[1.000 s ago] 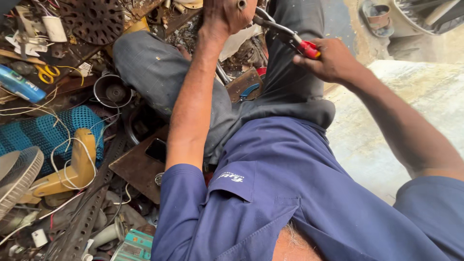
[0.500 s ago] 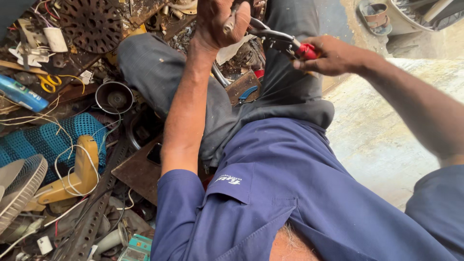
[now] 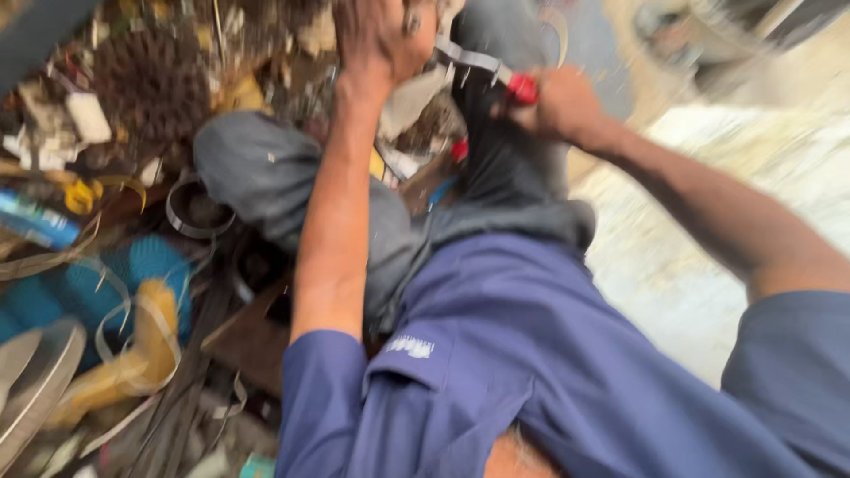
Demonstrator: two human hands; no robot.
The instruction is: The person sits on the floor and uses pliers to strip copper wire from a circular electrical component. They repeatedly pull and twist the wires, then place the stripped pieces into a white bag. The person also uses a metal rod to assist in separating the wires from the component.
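At far left, a blue mesh piece [image 3: 53, 296] and a yellow moulded part [image 3: 146, 354] lie among tangled pale wire on a floor heaped with scrap, with a small metal ring [image 3: 197, 208] and a dark perforated disc [image 3: 150, 84] above them, all smeared by camera motion. My grey-trousered knee [image 3: 266, 173] rises beside the heap. My left hand [image 3: 381, 40] is up at the top edge of the frame, fingers curled shut around something small that the blur hides; I cannot tell what it is. Between my two hands runs a pair of pliers [image 3: 482, 66], their metal jaws reaching toward my left hand and their red grip [image 3: 522, 88] at my right. My right hand [image 3: 562, 102] is clenched on that handle, forearm stretching away to the right edge. Below, my blue shirt [image 3: 531, 372] fills the foreground, and pale concrete [image 3: 673, 239] shows at right.
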